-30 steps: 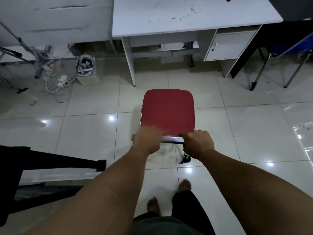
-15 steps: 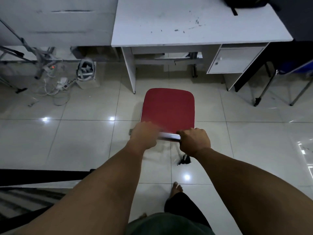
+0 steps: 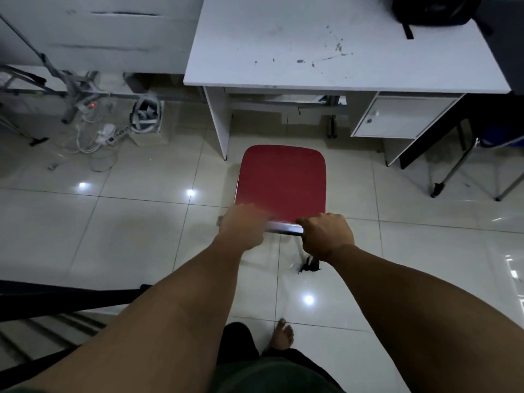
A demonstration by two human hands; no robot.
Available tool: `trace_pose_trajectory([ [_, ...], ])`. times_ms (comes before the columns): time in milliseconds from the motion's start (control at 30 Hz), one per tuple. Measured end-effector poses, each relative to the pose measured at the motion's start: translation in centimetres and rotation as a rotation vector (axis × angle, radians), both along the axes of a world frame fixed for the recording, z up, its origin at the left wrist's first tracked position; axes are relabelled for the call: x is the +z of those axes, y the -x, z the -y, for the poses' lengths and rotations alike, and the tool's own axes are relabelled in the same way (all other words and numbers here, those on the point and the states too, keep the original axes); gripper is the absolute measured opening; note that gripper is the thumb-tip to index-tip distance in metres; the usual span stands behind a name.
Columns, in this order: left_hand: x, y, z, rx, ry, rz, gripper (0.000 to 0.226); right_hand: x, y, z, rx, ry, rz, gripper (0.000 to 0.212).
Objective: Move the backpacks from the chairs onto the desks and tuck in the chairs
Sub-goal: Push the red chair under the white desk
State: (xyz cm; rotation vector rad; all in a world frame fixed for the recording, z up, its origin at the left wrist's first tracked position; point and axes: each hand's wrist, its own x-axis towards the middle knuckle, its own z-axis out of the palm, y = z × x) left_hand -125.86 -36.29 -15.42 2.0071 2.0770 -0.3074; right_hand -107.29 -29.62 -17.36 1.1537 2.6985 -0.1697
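Head view, both hands' grip (image 3: 285,232) on red chair (image 3: 282,181) back rail

The chair (image 3: 282,180) stands on the floor (image 3: 141,236) just near the table (image 3: 326,52), its seat in front of the gap under the top. The left hand (image 3: 243,226) and the right hand (image 3: 326,236) hold the bar at the near edge of the chair, side by side. A backpack (image 3: 431,9) lies on the far right corner of the table. A cabinet (image 3: 402,117) sits under the table on the right. Cables (image 3: 93,137) lie on the floor to the far left.
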Motion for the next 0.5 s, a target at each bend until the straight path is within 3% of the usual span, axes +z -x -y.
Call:
trace_pose_trajectory([
  [500,-0.9,4.3,-8.0,-0.018,-0.001,-0.034,0.048,-0.3,4.1,-7.5,0.0,0.037,-0.004,0.026],
])
